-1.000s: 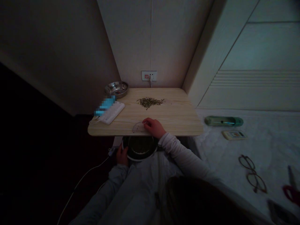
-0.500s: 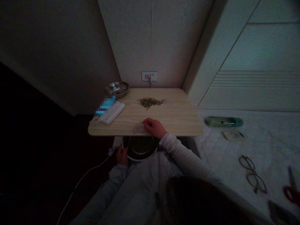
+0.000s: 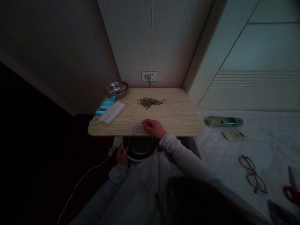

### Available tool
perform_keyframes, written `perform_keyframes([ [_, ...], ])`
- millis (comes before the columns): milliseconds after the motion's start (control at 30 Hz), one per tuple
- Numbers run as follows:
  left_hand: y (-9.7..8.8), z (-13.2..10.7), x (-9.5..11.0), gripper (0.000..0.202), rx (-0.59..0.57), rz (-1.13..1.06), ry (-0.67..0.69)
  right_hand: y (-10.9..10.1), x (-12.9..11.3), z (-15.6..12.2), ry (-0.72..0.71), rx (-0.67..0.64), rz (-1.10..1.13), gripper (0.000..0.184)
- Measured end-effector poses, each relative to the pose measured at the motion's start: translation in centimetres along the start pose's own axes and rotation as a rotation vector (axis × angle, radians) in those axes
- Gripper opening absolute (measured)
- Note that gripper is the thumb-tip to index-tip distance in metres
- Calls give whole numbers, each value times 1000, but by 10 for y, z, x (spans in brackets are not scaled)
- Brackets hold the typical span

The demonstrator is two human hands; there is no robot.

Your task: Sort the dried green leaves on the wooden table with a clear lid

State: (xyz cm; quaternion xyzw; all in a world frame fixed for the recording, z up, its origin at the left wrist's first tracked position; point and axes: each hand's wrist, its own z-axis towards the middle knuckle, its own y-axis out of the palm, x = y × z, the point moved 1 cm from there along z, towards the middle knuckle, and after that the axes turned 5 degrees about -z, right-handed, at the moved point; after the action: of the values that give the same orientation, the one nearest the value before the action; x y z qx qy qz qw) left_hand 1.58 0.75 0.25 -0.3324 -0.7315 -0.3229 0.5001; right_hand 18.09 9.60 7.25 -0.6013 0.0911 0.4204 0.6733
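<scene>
left hand grips bowl (under table edge) | right hand holds scraper

A thin, translucent half-round scraper lies flat at the wooden table's near edge, at six o'clock from a low scatter of small dark-green beans. Just below the edge, a round dark bowl with a pale rim sits upright, more beans inside.
</scene>
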Motion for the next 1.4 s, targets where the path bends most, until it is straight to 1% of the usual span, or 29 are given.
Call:
perform_keyframes([
  [200,-1,1,-3,42,-2,3,10,0,0,0,-10,-8,3,24],
  [400,-3,3,-6,44,-37,-14,4,0,0,0,-9,2,-4,24],
  [533,-5,5,-9,42,-19,40,39,0,1,0,-1,-6,-11,24],
  [700,-4,6,-9,43,8,-11,-8,0,1,-1,-12,-6,5,24],
  [833,-2,3,-5,42,12,-14,-2,-1,1,0,-6,2,49,23],
  [900,-2,2,-3,42,3,-13,0,-1,3,0,26,42,103,23],
  [1000,-2,3,-4,43,3,-13,-4,-1,6,-1,148,185,167,23],
  [1067,-3,4,-6,43,1,-14,-14,-2,8,-1,204,248,165,22],
  [1133,-4,6,-9,43,-5,-22,-23,-1,7,-2,209,250,136,21],
  [1233,-4,7,-10,41,-11,-23,0,-1,6,-2,205,235,90,20],
  [1333,-3,4,-6,40,-2,3,6,-1,6,-2,203,234,69,21],
  [1400,-2,1,-2,39,6,10,-13,-1,6,-2,196,216,67,21],
])
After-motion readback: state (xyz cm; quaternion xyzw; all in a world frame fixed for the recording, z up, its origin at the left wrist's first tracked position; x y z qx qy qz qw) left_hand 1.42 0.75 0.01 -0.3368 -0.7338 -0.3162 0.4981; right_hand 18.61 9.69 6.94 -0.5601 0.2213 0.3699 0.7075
